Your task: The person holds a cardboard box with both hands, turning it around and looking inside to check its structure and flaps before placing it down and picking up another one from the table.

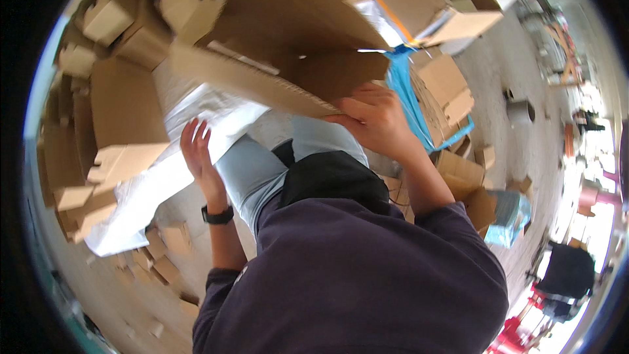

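In front of me a large brown cardboard box [288, 19] is raised and tilted, its hollow inside facing me. My right hand [377, 118] grips its near edge at the lower right corner, thumb outside and fingers over the rim. A long cardboard flap [242, 78] runs along that edge to the left, partly smeared by motion. My left hand [198, 147] is off the box, with its fingers stretched out and nothing in it. Behind that hand lies a white plastic sheet [170, 170]. A black watch [217, 215] sits on my left wrist.
Stacked cut cardboard pieces [124, 105] crowd the left. Beyond my right hand, a blue plastic bag [409, 92] wraps more flat cardboard [445, 88]. Cardboard scraps [157, 255] lie on the floor at lower left. A grey tube [521, 112] and a plastic-wrapped bundle [510, 216] are farther right.
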The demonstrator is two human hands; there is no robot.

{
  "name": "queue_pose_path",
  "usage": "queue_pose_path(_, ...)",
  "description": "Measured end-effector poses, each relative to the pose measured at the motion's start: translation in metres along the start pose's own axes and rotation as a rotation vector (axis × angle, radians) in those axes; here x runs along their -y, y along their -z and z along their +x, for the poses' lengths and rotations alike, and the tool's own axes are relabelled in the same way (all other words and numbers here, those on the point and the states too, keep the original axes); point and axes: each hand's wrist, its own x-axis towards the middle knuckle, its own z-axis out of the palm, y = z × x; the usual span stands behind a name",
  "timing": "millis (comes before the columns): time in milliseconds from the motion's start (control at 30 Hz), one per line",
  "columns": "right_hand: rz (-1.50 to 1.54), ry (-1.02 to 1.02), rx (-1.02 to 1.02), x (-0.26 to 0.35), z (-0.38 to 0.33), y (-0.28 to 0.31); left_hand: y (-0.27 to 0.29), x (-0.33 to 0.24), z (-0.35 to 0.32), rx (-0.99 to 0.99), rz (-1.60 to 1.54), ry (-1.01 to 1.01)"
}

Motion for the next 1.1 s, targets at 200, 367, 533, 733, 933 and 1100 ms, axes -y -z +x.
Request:
queue_pose_path(200, -0.145, 0.132, 0.100, 0.006, 0.010, -0.003, -0.006, -0.052, 0.020, 0.018, 0.071, -0.145)
queue_pose_path(367, -0.170, 0.311, 0.211, 0.013, 0.032, -0.016, 0.013, -0.080, 0.022, 0.085, 0.015, -0.200)
queue_pose_path(533, -0.216, 0.370, 0.231, 0.010, 0.053, -0.024, 0.010, -0.091, 0.012, 0.154, 0.071, -0.119)
queue_pose_path(733, -0.145, 0.374, 0.016, -0.013, 0.080, -0.056, 0.009, -0.074, 0.026, 0.089, 0.096, 0.091)
queue_pose_path(933, -0.060, 0.213, 0.056, -0.022, 0.080, -0.041, 0.017, -0.063, 0.031, 0.023, -0.088, -0.045)
queue_pose_path(1100, 0.362, -0.188, -0.043, -0.024, 0.074, -0.038, 0.048, -0.043, 0.039, -0.347, -0.137, -0.134)
